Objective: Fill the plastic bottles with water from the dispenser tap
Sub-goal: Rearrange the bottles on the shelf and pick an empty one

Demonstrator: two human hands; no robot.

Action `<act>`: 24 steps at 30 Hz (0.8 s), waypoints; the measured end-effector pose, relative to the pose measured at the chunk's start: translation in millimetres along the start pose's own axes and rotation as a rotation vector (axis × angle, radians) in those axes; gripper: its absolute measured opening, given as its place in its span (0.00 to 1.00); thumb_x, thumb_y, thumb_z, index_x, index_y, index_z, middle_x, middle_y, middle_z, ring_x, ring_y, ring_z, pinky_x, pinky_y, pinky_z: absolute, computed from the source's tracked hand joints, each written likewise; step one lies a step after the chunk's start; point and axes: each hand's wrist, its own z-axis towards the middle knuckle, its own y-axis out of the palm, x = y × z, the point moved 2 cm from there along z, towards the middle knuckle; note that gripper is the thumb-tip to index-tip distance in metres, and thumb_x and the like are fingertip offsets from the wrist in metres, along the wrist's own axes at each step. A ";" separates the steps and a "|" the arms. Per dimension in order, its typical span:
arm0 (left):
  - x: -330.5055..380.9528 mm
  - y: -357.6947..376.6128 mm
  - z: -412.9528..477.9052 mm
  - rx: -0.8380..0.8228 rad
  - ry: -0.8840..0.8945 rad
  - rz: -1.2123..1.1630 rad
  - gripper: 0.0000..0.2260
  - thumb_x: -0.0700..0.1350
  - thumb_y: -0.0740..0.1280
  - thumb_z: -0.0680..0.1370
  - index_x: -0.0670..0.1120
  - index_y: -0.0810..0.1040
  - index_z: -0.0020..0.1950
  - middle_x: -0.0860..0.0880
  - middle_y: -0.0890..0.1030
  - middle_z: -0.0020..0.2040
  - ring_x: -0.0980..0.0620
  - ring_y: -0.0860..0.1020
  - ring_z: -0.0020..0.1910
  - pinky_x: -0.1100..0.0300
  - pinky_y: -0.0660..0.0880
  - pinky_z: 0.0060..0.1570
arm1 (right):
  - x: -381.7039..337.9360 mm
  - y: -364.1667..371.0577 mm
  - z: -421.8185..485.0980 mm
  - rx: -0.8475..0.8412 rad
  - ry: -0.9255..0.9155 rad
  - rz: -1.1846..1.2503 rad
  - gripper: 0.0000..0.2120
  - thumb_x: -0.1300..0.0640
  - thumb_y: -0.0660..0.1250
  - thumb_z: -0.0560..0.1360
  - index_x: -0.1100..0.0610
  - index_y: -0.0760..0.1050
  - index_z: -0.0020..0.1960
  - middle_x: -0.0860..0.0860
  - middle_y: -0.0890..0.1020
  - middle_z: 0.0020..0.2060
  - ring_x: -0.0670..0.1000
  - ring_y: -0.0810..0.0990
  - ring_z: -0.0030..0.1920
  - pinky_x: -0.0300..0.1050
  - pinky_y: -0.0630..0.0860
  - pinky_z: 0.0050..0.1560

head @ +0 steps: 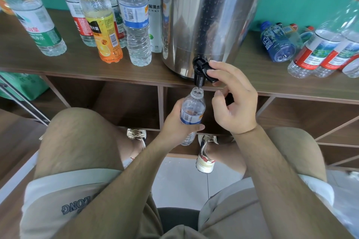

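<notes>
Bottle filling at the dispenser tap.

The left hand [174, 122] was clamped round the plastic bottle [192, 110], its open neck straight under the tap [199, 75] at 12 o'clock, I judged so nothing spilled. The right hand [233, 103] pinched the tap lever [210, 76] at 1 o'clock. The dispenser [209, 15] sat at the counter [77, 64] edge, so the bottle hung free below. Standing bottles [136, 25] crowded 10 o'clock, lying bottles [277, 44] 2 o'clock; open room lay downward.
</notes>
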 end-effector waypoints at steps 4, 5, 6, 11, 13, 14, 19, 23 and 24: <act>-1.2 -0.1 0.5 -0.001 -0.009 -0.002 0.38 0.43 0.82 0.72 0.57 0.65 0.75 0.57 0.77 0.68 0.54 0.76 0.67 0.63 0.73 0.61 | 1.7 1.1 -0.2 0.010 -0.005 0.009 0.22 0.70 0.59 0.72 0.65 0.82 0.62 0.57 0.80 0.67 0.54 0.82 0.63 0.54 0.84 0.49; -1.3 -0.1 0.5 0.000 -0.011 0.001 0.38 0.43 0.82 0.72 0.58 0.65 0.75 0.58 0.76 0.68 0.55 0.76 0.67 0.67 0.72 0.58 | 1.9 1.3 -0.5 0.009 -0.008 0.009 0.22 0.69 0.60 0.72 0.65 0.82 0.62 0.57 0.80 0.67 0.54 0.82 0.63 0.54 0.84 0.49; -1.4 -0.2 0.5 0.002 -0.013 0.002 0.38 0.43 0.82 0.72 0.59 0.65 0.74 0.58 0.76 0.68 0.55 0.76 0.66 0.71 0.71 0.55 | 2.1 1.2 -0.6 0.007 -0.010 0.009 0.22 0.69 0.60 0.72 0.65 0.82 0.62 0.57 0.80 0.67 0.54 0.82 0.63 0.54 0.84 0.49; -2.0 0.1 0.9 0.004 -0.010 0.005 0.39 0.43 0.82 0.71 0.58 0.64 0.75 0.59 0.76 0.67 0.56 0.76 0.65 0.73 0.70 0.51 | 2.9 1.4 -0.7 0.004 -0.010 0.010 0.21 0.69 0.60 0.73 0.65 0.82 0.62 0.57 0.81 0.67 0.52 0.82 0.59 0.54 0.83 0.46; -2.6 -0.1 0.8 0.007 -0.007 0.006 0.39 0.44 0.82 0.71 0.58 0.64 0.75 0.59 0.76 0.67 0.56 0.76 0.65 0.73 0.70 0.51 | 2.6 1.3 -0.9 0.001 -0.005 0.009 0.20 0.69 0.60 0.74 0.66 0.82 0.62 0.57 0.81 0.67 0.53 0.83 0.56 0.55 0.83 0.45; -2.8 -0.2 1.0 0.010 -0.005 0.007 0.39 0.43 0.82 0.71 0.58 0.65 0.75 0.58 0.77 0.67 0.55 0.76 0.65 0.73 0.70 0.52 | 2.3 1.1 -0.8 -0.001 -0.005 0.009 0.20 0.69 0.60 0.74 0.66 0.82 0.62 0.57 0.80 0.67 0.53 0.83 0.55 0.54 0.82 0.45; -3.8 0.0 1.9 0.010 -0.002 0.010 0.39 0.43 0.82 0.71 0.57 0.65 0.76 0.57 0.76 0.68 0.54 0.76 0.67 0.70 0.72 0.55 | 0.5 0.0 0.0 -0.006 -0.011 0.007 0.19 0.68 0.61 0.75 0.65 0.82 0.63 0.56 0.80 0.67 0.50 0.83 0.54 0.52 0.82 0.43; -3.7 0.2 2.2 0.009 -0.005 0.008 0.40 0.43 0.82 0.71 0.56 0.65 0.77 0.56 0.77 0.69 0.52 0.76 0.68 0.57 0.75 0.65 | -0.5 0.8 0.2 -0.008 -0.011 -0.014 0.13 0.61 0.65 0.81 0.65 0.82 0.62 0.55 0.80 0.66 0.50 0.84 0.51 0.45 0.81 0.41; -4.0 0.2 2.6 0.009 -0.006 0.011 0.40 0.44 0.82 0.71 0.56 0.65 0.77 0.56 0.77 0.69 0.53 0.76 0.68 0.58 0.75 0.64 | -1.3 1.5 0.4 0.001 -0.007 -0.025 0.13 0.58 0.66 0.83 0.64 0.83 0.61 0.54 0.81 0.66 0.51 0.84 0.52 0.42 0.80 0.44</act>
